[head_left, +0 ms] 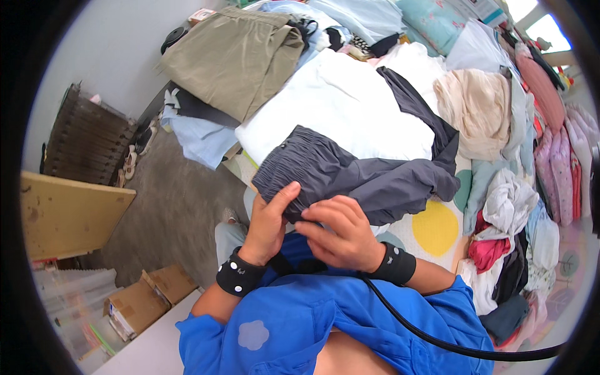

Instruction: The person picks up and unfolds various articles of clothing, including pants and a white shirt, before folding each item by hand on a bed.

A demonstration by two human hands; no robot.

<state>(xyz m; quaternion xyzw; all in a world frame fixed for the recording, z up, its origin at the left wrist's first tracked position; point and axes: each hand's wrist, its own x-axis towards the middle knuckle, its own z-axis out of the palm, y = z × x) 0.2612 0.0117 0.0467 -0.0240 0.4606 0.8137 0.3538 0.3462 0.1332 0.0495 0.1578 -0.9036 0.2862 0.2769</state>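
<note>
A pair of dark grey trousers (331,164) with a gathered elastic waistband lies in front of me, its waist end toward my hands. My left hand (269,220) is closed on the waistband, the thumb on top of the cloth and the other fingers hidden underneath. Beside it, my right hand (342,232) has bent fingers spread apart, with the tips at the waistband's near edge. I see no cloth gripped in it. One grey leg stretches right, and dark cloth curves up around a white garment (337,103) beneath.
Olive trousers (240,56) lie at the far left, with a light blue garment (203,134) hanging over the edge. Heaped clothes (506,206) fill the right side. A cardboard box (147,294) stands lower left. A black cable (437,340) runs right from my body.
</note>
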